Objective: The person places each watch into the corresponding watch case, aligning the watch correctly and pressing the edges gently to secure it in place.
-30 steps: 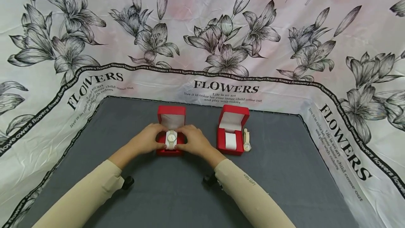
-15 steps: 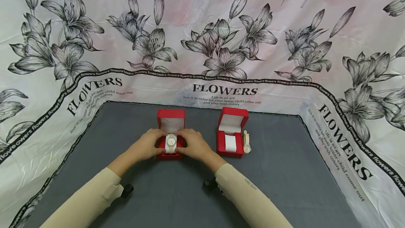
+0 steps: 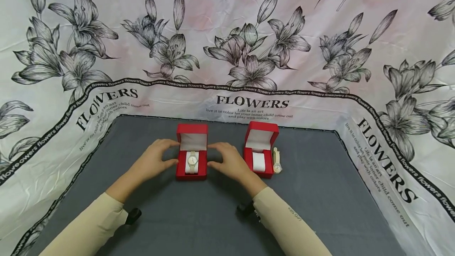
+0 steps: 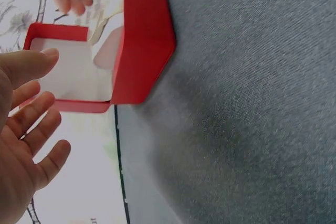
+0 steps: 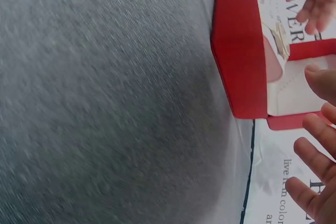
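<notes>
A red watch box (image 3: 191,177) stands with its lid up, and a wristwatch (image 3: 192,161) on a white cushion (image 3: 187,168) sits inside it. My left hand (image 3: 153,159) is at the box's left side, thumb and fingers spread and holding nothing. On the right side my right hand (image 3: 230,161) mirrors it, fingers apart around nothing. In the left wrist view the box's red wall (image 4: 142,40) is beyond the loose fingers of the left hand (image 4: 29,124). The right wrist view has the right hand (image 5: 320,150) relaxed beside the same box (image 5: 239,51).
To the right stands a second red box (image 3: 263,174), lid up, holding a bare white cushion (image 3: 259,162). A second wristwatch (image 3: 277,161) lies against its right side. Grey cloth (image 3: 199,220) covers the table, bordered by a flower-printed sheet (image 3: 256,106).
Both hands have let go of the watch and drawn apart, left hand leftward and right hand rightward, out of the box. The watch stays on its cushion inside.
</notes>
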